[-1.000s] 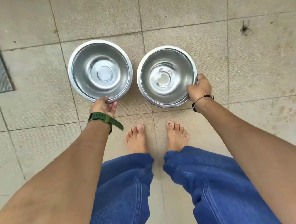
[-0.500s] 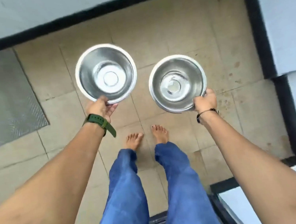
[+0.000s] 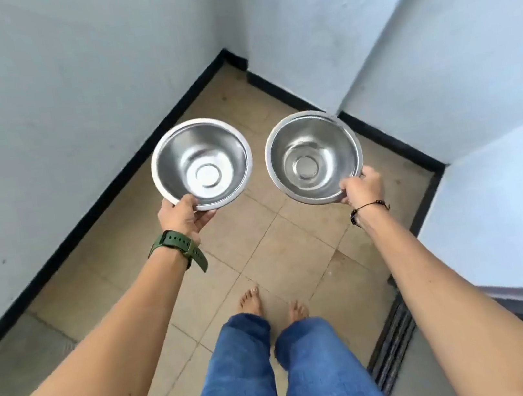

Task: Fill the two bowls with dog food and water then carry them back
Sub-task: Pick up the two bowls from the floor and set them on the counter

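Two steel bowls are held up side by side above the tiled floor (image 3: pixel 281 245), slightly apart, both open side up and with nothing in them. The left bowl (image 3: pixel 202 164) is pinched at its near rim by the left hand (image 3: pixel 183 218), thumb on the rim and fingers beneath. The right bowl (image 3: pixel 314 157) is gripped at its near right rim by the right hand (image 3: pixel 361 188). A green watch (image 3: pixel 177 244) circles the left wrist. Pale walls (image 3: pixel 51 93) with black skirting meet in a corner beyond.
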{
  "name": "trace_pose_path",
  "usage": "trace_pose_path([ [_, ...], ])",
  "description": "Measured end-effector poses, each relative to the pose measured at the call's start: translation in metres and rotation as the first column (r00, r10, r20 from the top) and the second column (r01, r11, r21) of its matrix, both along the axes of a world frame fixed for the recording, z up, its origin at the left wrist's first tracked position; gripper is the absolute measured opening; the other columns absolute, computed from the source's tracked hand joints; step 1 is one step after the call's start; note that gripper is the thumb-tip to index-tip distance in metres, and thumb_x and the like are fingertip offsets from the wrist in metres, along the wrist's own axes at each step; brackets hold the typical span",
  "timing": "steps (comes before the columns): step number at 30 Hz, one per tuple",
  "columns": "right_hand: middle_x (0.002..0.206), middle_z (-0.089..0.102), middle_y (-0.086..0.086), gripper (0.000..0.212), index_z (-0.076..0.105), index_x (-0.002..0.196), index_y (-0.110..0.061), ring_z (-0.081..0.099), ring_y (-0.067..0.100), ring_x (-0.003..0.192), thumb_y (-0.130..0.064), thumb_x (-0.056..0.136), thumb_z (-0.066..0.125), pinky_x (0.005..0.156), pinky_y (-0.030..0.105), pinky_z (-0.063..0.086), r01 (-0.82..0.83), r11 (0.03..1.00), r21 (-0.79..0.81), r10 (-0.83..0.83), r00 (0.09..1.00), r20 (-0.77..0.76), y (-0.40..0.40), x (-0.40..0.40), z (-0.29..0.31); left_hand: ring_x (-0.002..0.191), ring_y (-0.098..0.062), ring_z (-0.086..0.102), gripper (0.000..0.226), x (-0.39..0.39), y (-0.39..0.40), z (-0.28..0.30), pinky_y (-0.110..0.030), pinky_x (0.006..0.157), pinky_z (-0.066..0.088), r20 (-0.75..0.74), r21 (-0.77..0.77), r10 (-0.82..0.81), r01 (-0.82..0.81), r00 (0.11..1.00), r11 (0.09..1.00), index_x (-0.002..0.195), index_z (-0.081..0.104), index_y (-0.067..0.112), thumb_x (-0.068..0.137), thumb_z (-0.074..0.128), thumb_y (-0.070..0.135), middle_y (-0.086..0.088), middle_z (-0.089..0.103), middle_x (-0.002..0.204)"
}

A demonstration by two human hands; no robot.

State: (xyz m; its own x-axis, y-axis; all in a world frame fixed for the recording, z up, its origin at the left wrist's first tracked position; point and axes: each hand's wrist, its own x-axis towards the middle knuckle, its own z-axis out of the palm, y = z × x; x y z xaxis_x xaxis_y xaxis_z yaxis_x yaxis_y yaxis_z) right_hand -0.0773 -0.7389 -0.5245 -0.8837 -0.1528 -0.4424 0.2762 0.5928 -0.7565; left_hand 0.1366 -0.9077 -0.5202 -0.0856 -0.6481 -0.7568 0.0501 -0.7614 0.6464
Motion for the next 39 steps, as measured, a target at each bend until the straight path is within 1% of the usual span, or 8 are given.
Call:
trace_pose_path([
  [6, 0.052, 0.048, 0.001, 0.031, 0.04, 0.055, -0.016, 0.054, 0.018, 0.04, 0.008, 0.069, 0.053, 0.038, 0.02, 0.038, 0.321, 0.939, -0.121, -0.326, 0.945, -0.021, 0.125, 0.012, 0.049, 0.036, -0.01, 0.061, 0.036, -0.042, 0.062, 0.043, -0.021, 0.038, 0.053, 0.008, -0.099, -0.333, 0.332, 0.943, 0.938, 0.11, 0.047, 0.014, 0.085, 0.042, -0.011, -0.004, 0.056, 0.078],
  [11, 0.059, 0.052, 0.009, 0.022, 0.043, 0.057, -0.011, 0.059, 0.027, 0.046, 0.005, 0.066, 0.053, 0.039, 0.021, 0.041, 0.542, 0.82, -0.182, -0.559, 0.828, -0.05, 0.252, 0.044, 0.061, 0.062, -0.023, 0.059, 0.036, -0.069, 0.154, 0.071, -0.022, 0.038, 0.053, -0.026, -0.175, -0.578, 0.565, 0.816, 0.806, 0.109, 0.047, 0.011, 0.084, 0.039, -0.013, -0.006, 0.055, 0.081],
  [18, 0.063, 0.053, 0.011, 0.01, 0.049, 0.057, -0.011, 0.052, 0.024, 0.047, -0.001, 0.058, 0.052, 0.044, 0.028, 0.05, 0.774, 0.579, -0.257, -0.808, 0.586, -0.059, 0.439, 0.132, 0.09, 0.069, -0.026, 0.059, 0.041, -0.072, 0.319, 0.107, -0.027, 0.039, 0.056, -0.059, -0.189, -0.839, 0.82, 0.54, 0.541, 0.112, 0.046, 0.014, 0.085, 0.037, -0.015, -0.009, 0.054, 0.084],
  [26, 0.057, 0.049, 0.005, 0.015, 0.059, 0.07, -0.002, 0.045, 0.004, 0.023, 0.011, 0.071, 0.051, 0.029, 0.015, 0.038, 0.916, 0.288, -0.28, -0.958, 0.278, -0.075, 0.598, 0.209, 0.126, 0.067, -0.024, 0.057, 0.029, -0.078, 0.498, 0.121, -0.025, 0.038, 0.054, -0.077, -0.165, -0.982, 0.969, 0.173, 0.184, 0.101, 0.046, 0.01, 0.087, 0.038, -0.015, -0.008, 0.053, 0.082],
  [29, 0.059, 0.054, 0.009, 0.016, 0.059, 0.065, -0.003, 0.057, 0.024, 0.039, 0.01, 0.067, 0.05, 0.047, 0.032, 0.056, 0.947, 0.184, -0.262, -0.982, 0.164, -0.096, 0.652, 0.225, 0.134, 0.067, -0.027, 0.058, 0.025, -0.099, 0.557, 0.112, -0.026, 0.04, 0.055, -0.06, -0.17, -0.996, 0.982, 0.069, 0.079, 0.102, 0.046, 0.005, 0.085, 0.04, -0.012, -0.015, 0.055, 0.089],
  [32, 0.053, 0.051, 0.005, 0.019, 0.051, 0.057, -0.006, 0.057, 0.028, 0.044, 0.01, 0.066, 0.049, 0.063, 0.047, 0.058, 0.968, 0.068, -0.241, -0.991, 0.039, -0.126, 0.706, 0.235, 0.143, 0.063, -0.024, 0.054, 0.02, -0.121, 0.623, 0.114, -0.024, 0.036, 0.053, -0.077, -0.19, -0.997, 0.982, -0.015, 0.0, 0.082, 0.047, 0.007, 0.087, 0.041, -0.012, -0.013, 0.051, 0.078],
  [36, 0.058, 0.053, 0.005, 0.019, 0.052, 0.06, -0.006, 0.058, 0.025, 0.045, 0.01, 0.069, 0.049, 0.045, 0.037, 0.057, 0.967, -0.036, -0.252, -0.989, -0.071, -0.131, 0.768, 0.236, 0.16, 0.062, -0.02, 0.053, 0.025, -0.15, 0.703, 0.129, -0.021, 0.032, 0.05, -0.118, -0.223, -0.987, 0.972, -0.107, -0.079, 0.076, 0.044, 0.009, 0.087, 0.043, -0.013, -0.009, 0.049, 0.075],
  [39, 0.055, 0.056, 0.009, 0.016, 0.053, 0.062, -0.005, 0.058, 0.019, 0.032, 0.008, 0.072, 0.049, 0.037, 0.021, 0.05, 0.974, -0.045, -0.222, -0.987, -0.078, -0.143, 0.811, 0.224, 0.17, 0.06, -0.02, 0.053, 0.019, -0.175, 0.753, 0.139, -0.02, 0.032, 0.048, -0.121, -0.242, -0.984, 0.965, -0.132, -0.099, 0.081, 0.047, 0.006, 0.087, 0.044, -0.012, -0.009, 0.05, 0.076],
])
